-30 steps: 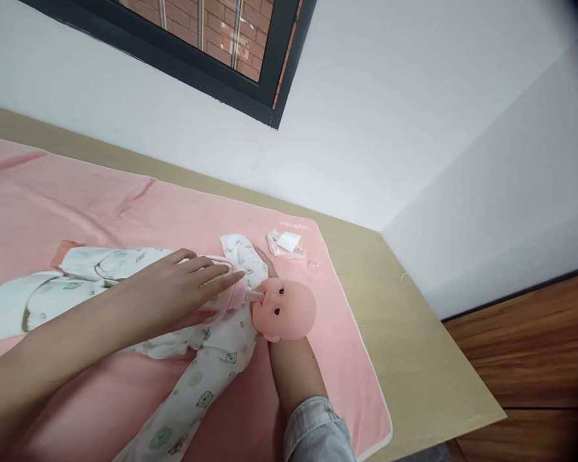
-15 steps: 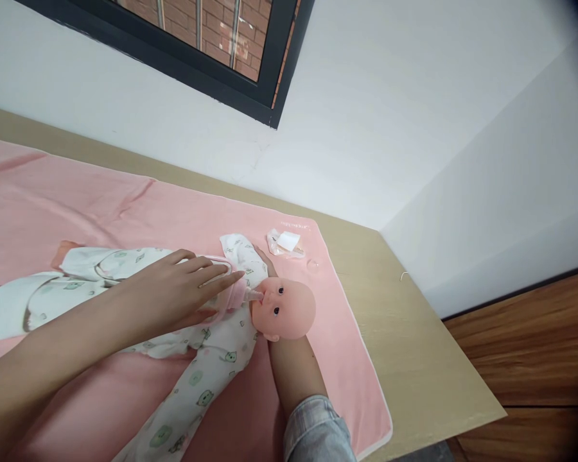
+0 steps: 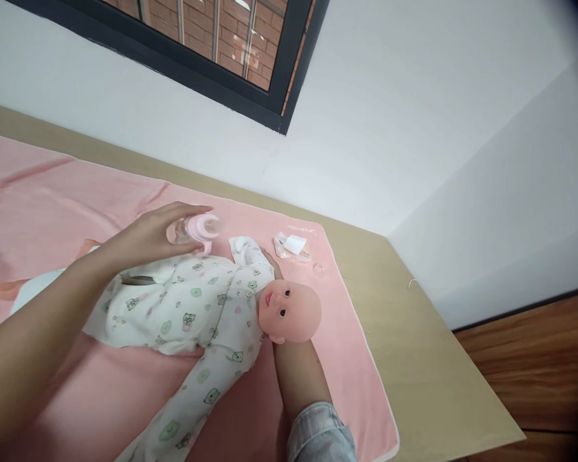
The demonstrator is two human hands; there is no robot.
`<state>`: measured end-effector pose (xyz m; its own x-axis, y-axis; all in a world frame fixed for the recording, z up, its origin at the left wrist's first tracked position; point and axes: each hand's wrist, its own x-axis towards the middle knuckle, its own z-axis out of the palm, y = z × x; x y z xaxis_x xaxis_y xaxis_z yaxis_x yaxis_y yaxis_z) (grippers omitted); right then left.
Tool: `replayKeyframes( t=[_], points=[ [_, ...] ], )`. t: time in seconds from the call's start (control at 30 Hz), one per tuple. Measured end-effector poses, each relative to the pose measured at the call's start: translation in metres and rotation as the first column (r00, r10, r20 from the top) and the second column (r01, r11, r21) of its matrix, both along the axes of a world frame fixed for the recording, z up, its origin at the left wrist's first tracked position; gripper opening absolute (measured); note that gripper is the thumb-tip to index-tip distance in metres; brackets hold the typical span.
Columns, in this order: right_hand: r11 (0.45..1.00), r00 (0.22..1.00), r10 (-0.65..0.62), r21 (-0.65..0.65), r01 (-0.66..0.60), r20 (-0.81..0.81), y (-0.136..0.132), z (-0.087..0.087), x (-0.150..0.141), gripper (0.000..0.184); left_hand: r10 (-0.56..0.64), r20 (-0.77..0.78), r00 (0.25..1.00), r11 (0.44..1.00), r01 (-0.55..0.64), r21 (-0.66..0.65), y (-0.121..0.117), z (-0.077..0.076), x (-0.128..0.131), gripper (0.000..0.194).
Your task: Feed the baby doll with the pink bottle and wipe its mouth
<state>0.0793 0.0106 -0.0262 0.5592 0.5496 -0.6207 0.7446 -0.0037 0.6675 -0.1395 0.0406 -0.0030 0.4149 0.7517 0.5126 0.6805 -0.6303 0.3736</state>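
A baby doll (image 3: pixel 289 310) in a white printed sleepsuit (image 3: pixel 187 308) lies on its back on a pink mat (image 3: pixel 52 192). My left hand (image 3: pixel 149 234) is closed around a pink baby bottle (image 3: pixel 200 227), held above the doll's body, away from its face. My right hand (image 3: pixel 271 264) is tucked under the doll's head and neck; only a few fingertips show beyond the shoulder, and the forearm with a grey cuff (image 3: pixel 318 433) runs toward me.
A crumpled clear wrapper with white paper (image 3: pixel 293 246) lies on the mat's far right corner. The mat covers a beige tabletop (image 3: pixel 414 359) set against a white wall. The table's right edge drops to wooden flooring (image 3: pixel 534 359). A dark window frame (image 3: pixel 289 83) is above.
My left hand has lifted the bottle away from the doll's mouth and moved it left and back, above the torso. The doll's face is now uncovered. The view shifted slightly.
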Motion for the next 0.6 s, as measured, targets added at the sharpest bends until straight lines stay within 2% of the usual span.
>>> replayKeyframes(
  t=[0.03, 0.07, 0.17, 0.23, 0.37, 0.5, 0.57, 0.6],
  points=[
    [0.987, 0.992, -0.081, -0.132, 0.094, 0.096, 0.000, 0.000, 0.000, 0.045, 0.061, 0.065, 0.996, 0.998, -0.060, -0.016, 0.005, -0.003, -0.006, 0.078],
    [0.966, 0.981, -0.132, -0.204, 0.160, 0.144, 0.000, 0.000, 0.000, 0.049, 0.122, 0.111, 0.986, 0.992, -0.120, -0.028, 0.010, -0.007, -0.011, 0.083],
    [0.956, 0.980, -0.162, -0.227, 0.184, 0.113, 0.002, -0.002, 0.000, 0.056, 0.309, 0.121, 0.943, 0.951, -0.306, -0.044, 0.022, -0.025, -0.028, 0.090],
    [0.950, 0.979, -0.150, -0.253, 0.181, 0.137, 0.002, -0.004, -0.001, 0.053, 0.377, 0.112, 0.919, 0.926, -0.374, -0.049, 0.030, -0.038, -0.038, 0.092],
    [0.951, 0.977, -0.111, -0.267, 0.157, 0.180, 0.002, -0.005, -0.001, 0.044, 0.379, 0.159, 0.911, 0.925, -0.369, -0.090, 0.043, -0.061, -0.053, 0.093],
    [0.957, 0.986, -0.131, -0.246, 0.153, 0.103, 0.003, -0.003, 0.000, 0.039, 0.408, 0.106, 0.907, 0.911, -0.396, -0.116, 0.051, -0.075, -0.063, 0.095],
    [0.963, 0.988, -0.133, -0.225, 0.147, 0.077, 0.002, -0.003, 0.000, 0.039, 0.375, 0.073, 0.924, 0.927, -0.372, -0.049, 0.056, -0.082, -0.069, 0.092],
    [0.967, 0.988, -0.132, -0.210, 0.147, 0.082, 0.002, -0.003, 0.000, 0.039, 0.305, 0.008, 0.952, 0.952, -0.305, 0.022, 0.060, -0.086, -0.073, 0.090]
  ],
)
